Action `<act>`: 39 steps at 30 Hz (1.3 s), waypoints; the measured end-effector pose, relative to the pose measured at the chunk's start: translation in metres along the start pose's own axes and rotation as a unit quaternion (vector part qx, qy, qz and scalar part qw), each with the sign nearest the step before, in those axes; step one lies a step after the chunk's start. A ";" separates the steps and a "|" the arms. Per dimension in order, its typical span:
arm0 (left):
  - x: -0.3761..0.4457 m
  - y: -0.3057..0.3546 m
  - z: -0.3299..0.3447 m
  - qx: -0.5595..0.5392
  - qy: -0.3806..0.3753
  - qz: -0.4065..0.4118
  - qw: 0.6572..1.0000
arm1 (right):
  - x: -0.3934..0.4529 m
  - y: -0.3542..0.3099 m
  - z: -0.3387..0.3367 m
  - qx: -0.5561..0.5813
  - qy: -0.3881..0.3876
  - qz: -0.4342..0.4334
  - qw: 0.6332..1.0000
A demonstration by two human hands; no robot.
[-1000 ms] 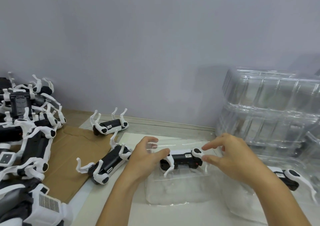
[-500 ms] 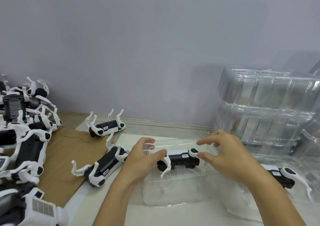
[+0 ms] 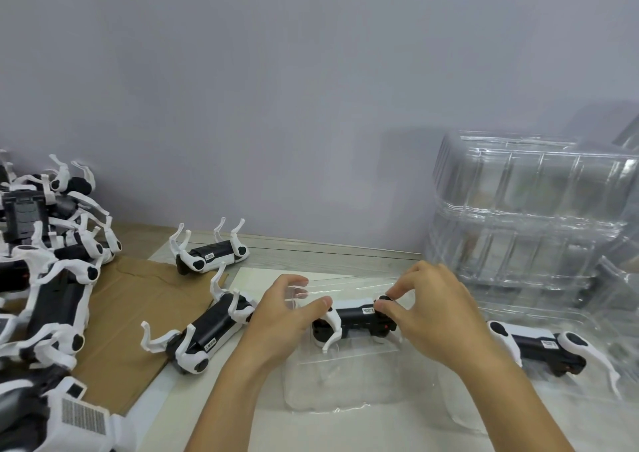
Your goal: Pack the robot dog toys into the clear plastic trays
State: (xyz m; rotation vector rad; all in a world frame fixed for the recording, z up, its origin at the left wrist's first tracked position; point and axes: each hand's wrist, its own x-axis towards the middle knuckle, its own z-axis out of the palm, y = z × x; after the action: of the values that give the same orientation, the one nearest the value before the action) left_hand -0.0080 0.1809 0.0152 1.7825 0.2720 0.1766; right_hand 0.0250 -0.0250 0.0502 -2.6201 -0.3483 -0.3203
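A black and white robot dog toy lies lengthwise in a clear plastic tray in front of me. My right hand pinches the toy's right end, at its black hip joint. At the left end, my left hand has its thumb against the toy and its fingers curved over the tray's left rim. Another toy lies in a clear tray at the right. Two loose toys lie on their backs to the left.
A pile of several robot dog toys covers brown cardboard at the left. A tall stack of empty clear trays stands at the back right. A grey wall runs close behind the table.
My right hand has closed in from just above the toy's right end and now pinches it. My left hand stays at the left end, its thumb now against the toy.
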 end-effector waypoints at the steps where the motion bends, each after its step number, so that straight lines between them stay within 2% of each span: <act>1: 0.000 0.000 0.000 -0.001 0.000 0.000 1.000 | 0.000 0.002 -0.003 0.004 -0.008 0.001 1.000; 5: 0.000 -0.001 -0.001 -0.008 -0.004 -0.002 1.000 | 0.000 0.006 -0.008 -0.008 -0.024 0.010 1.000; 9: 0.002 -0.002 -0.002 -0.002 -0.013 0.000 1.000 | -0.002 0.002 -0.004 -0.020 -0.004 0.004 1.000; 16: 0.002 -0.002 -0.003 -0.004 -0.007 0.008 1.000 | 0.000 0.010 -0.004 0.027 -0.025 0.002 0.999; 22: -0.006 0.010 -0.010 -0.001 0.019 0.116 0.993 | 0.001 0.015 -0.012 0.168 -0.051 -0.008 0.984; 27: -0.010 0.015 -0.012 0.010 0.020 0.173 0.985 | -0.001 0.013 -0.012 0.208 -0.058 -0.013 0.976; 33: -0.010 0.016 -0.011 0.040 0.004 0.172 0.984 | -0.001 0.002 -0.001 0.164 -0.061 -0.019 0.984; 39: -0.009 0.012 -0.011 0.075 0.005 0.159 0.984 | -0.002 0.001 0.003 0.169 -0.060 -0.009 0.984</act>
State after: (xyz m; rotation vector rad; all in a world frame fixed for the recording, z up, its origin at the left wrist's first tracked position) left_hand -0.0181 0.1861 0.0294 1.9690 0.0051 0.4018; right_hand 0.0242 -0.0242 0.0469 -2.3075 -0.4264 -0.0966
